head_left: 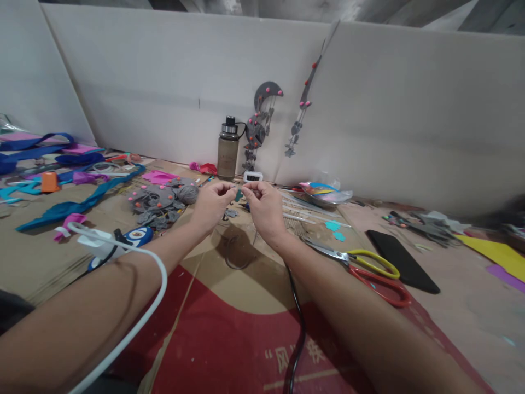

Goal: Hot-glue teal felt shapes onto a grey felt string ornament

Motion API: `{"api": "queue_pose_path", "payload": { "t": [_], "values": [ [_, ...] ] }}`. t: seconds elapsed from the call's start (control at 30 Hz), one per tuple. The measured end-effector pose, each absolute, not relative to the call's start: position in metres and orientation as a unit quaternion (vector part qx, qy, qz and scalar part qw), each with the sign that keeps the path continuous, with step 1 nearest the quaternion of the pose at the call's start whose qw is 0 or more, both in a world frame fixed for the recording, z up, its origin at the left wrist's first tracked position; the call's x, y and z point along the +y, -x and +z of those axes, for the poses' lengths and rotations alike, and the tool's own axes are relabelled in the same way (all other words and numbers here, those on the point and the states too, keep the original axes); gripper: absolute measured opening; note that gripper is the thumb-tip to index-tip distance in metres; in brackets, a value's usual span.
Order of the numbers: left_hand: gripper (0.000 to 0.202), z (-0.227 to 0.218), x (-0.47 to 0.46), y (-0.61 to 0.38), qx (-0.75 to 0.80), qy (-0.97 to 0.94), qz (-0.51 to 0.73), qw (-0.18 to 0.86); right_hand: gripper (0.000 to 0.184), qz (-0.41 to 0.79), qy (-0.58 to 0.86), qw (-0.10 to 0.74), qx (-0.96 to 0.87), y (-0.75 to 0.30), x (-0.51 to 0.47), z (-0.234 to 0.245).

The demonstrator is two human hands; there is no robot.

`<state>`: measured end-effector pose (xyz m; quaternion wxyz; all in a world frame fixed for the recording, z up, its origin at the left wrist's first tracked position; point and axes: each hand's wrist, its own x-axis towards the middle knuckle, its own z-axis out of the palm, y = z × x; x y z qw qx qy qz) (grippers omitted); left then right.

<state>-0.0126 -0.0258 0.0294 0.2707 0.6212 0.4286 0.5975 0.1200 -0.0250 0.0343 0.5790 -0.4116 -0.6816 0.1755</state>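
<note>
Teal and small, a felt piece (238, 193) sits between the two hands just above the cardboard table (49, 257), in the middle of the view in front of the bottle (228, 150). Left hand (213, 201) has thumb and forefinger closed to a tight pinch on one side of it, and right hand (264, 208) pinches the other side the same way, the remaining fingers curled in. A thin dark thread (238, 261) hangs in a loop below the hands; which fingers hold its end I cannot tell.

As a judgement, the work looks part done: two grey strings of shapes with pink dots (258, 126) already hang on the white wall, a heap of grey cut-outs (153, 200) lies by a ball of grey yarn (187, 192), and more teal cut-outs (333, 225) lie loose near the scissors (369, 268), not yet strung.

As for containers, the bottle is dark-tinted with its cap on, and what is inside cannot be made out. A shallow dish (342, 196) to the right of the hands holds coloured scraps. A glue gun (123, 241) lies beside the left forearm
</note>
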Motion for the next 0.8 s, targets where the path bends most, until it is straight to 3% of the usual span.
{"api": "queue_pose_path", "payload": {
  "t": [0.23,0.47,0.8],
  "values": [
    [0.020,0.033,-0.028,0.016,0.438,-0.654,0.568,0.239,0.019,0.201,0.416,0.565,-0.684,-0.118,-0.025,0.033],
    [0.022,0.034,-0.028,0.016,0.443,-0.656,0.562,0.239,0.018,0.302,0.401,0.568,-0.652,-0.115,-0.023,0.033],
    [0.030,0.030,-0.020,0.018,0.404,-0.605,0.567,0.387,0.021,0.344,0.410,0.568,-0.626,-0.122,-0.013,0.026]
  ]
}}
